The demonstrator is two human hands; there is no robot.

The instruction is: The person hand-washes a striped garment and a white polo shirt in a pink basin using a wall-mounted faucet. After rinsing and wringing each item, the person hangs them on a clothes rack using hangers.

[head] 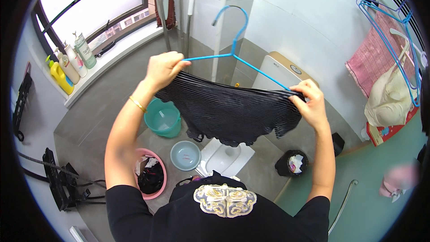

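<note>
A blue wire clothes hanger (pixel 233 53) is held up in front of me with its hook upward. Below it hangs a black ribbed garment (pixel 235 111) with a wavy lower edge, spread wide between my hands. My left hand (pixel 165 69) pinches the left end of the hanger together with the garment's top corner. At the other end, my right hand (pixel 309 101) grips the cloth and the hanger between thumb and fingers. Parts of the hanger's ends are hidden by the fingers and cloth.
On the floor are a green bucket (pixel 163 117), a grey-blue basin (pixel 185 155), a pink basin (pixel 164 178) of clothes, a squat toilet (pixel 225 158) and a black bin (pixel 282 167). Hangers (pixel 386 43) and a pink towel (pixel 373 53) hang at right; bottles (pixel 85 52) line the windowsill.
</note>
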